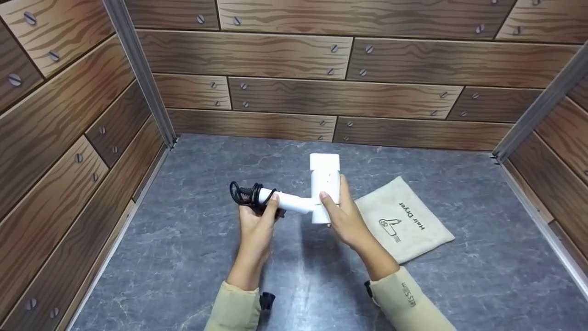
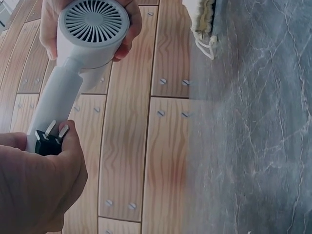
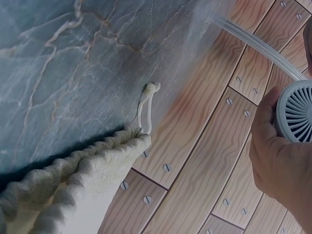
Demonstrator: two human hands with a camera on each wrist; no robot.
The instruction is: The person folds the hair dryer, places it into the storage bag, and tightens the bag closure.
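A white hair dryer [image 1: 325,179] is held up in both hands over the grey marbled surface. My left hand [image 1: 258,225] grips its handle [image 1: 294,202], where a black cord [image 1: 248,195] is bundled around the end. In the left wrist view the black plug [image 2: 48,144], prongs outward, sits under the left fingers against the handle. My right hand [image 1: 343,215] holds the dryer's body, thumb on top. The round slatted grille [image 2: 94,20] at the body's rear faces the left wrist camera. Part of the body is hidden behind the right fingers.
A cream cloth bag [image 1: 404,220] printed "Hair Dryer" lies flat to the right, partly beneath the right forearm. Its gathered mouth and drawstring [image 3: 148,107] show in the right wrist view. Wood-print walls [image 1: 285,94] enclose the marbled surface [image 1: 183,257] at the back and sides.
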